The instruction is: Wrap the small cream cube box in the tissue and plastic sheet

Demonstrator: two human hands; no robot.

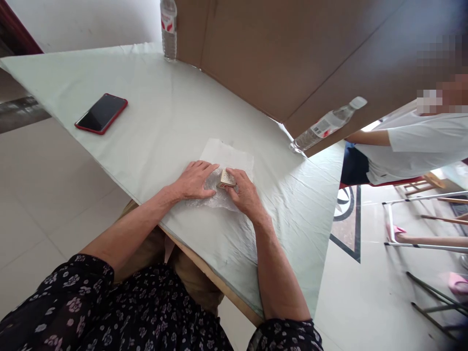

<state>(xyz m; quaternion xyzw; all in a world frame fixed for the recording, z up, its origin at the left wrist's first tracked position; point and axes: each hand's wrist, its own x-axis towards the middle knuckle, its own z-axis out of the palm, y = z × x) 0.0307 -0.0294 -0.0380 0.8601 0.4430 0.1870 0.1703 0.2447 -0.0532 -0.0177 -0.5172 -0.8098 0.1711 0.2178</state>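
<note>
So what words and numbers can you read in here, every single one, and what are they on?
None can be read for sure.
Small cream printed box: dark print, too small to read.
Clear plastic bottle at picture's upper left: red marks on its label, too blurred.
Clear plastic bottle at picture's right: barcode-like patch, lettering too small.
Black phone in red case: dark screen, no words visible.

A tall cardboard wall (248,53) blocks the far side of the desk (153,126), one bottle (169,36) against its left part, another bottle (325,127) at its right corner. A phone (101,113) lies flat at left; between phone and cardboard, a broad stretch gives a hand room to pass. Nearer, the left hand (197,180) and right hand (244,192) crowd a small box (226,178), with only a narrow gap at its left.
</note>
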